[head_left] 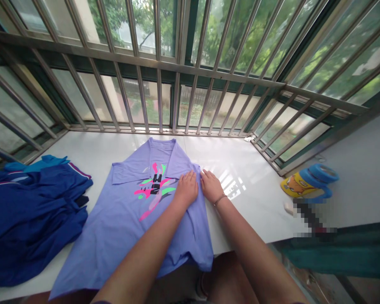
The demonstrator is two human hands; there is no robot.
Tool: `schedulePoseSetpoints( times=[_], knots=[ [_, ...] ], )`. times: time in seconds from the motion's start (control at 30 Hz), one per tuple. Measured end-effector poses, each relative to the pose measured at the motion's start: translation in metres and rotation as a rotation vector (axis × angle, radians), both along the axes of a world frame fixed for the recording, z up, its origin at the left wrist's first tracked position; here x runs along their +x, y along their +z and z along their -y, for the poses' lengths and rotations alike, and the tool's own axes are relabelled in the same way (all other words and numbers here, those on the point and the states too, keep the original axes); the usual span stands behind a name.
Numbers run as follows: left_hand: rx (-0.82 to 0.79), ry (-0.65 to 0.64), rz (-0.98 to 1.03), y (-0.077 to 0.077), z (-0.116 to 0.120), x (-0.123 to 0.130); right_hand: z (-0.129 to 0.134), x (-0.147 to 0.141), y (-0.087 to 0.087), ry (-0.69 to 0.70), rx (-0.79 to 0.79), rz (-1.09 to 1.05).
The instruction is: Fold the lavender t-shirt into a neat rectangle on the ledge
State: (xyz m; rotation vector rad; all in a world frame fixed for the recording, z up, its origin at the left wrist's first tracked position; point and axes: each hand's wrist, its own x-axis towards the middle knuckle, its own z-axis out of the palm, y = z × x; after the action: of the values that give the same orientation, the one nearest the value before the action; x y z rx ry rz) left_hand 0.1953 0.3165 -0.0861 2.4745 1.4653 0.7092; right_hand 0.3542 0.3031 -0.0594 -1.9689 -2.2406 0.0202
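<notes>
A lavender T-shirt (114, 236) lies front side up on a white surface, its collar toward the window and its hem hanging over the near edge. A pink, green and black print covers its chest. One sleeve spreads out at the left; the sleeve on the right is folded in over the body. My left hand (187, 188) rests flat on this folded part, fingers extended. Beside it, my right hand (211, 186), with a thin band at the wrist, touches the shirt's right edge with its fingers extended.
Dark blue clothes (34, 211) with striped trim are heaped at the left, a brighter blue garment (52, 161) behind them. A yellow and blue bottle (304, 182) with a handle stands at the right. Metal window bars (160, 101) enclose the far side. A blurred patch covers something below the bottle.
</notes>
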Motion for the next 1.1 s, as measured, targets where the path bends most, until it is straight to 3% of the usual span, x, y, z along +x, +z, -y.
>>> schedulePoseSetpoints(
  times=[0.13,0.27,0.5,0.7,0.87,1.1],
  knots=[
    [-0.019,-0.003,0.000,-0.003,-0.002,0.000,-0.038,0.005,0.003,0.001,-0.082,0.050],
    [-0.007,0.000,0.032,-0.009,-0.004,0.000,-0.052,0.017,-0.002,0.004,-0.109,0.068],
    [-0.050,0.029,0.214,-0.010,-0.010,-0.004,-0.049,0.029,-0.003,-0.015,-0.053,0.037],
    [-0.141,0.112,0.399,-0.004,-0.014,-0.010,-0.027,0.020,0.002,0.142,0.102,-0.038],
    [-0.213,0.193,0.572,0.000,-0.015,-0.014,-0.021,0.008,0.005,0.257,0.068,-0.015],
    [-0.229,0.197,0.553,0.000,-0.015,-0.015,-0.051,0.006,-0.004,0.095,-0.049,0.034]
  ],
)
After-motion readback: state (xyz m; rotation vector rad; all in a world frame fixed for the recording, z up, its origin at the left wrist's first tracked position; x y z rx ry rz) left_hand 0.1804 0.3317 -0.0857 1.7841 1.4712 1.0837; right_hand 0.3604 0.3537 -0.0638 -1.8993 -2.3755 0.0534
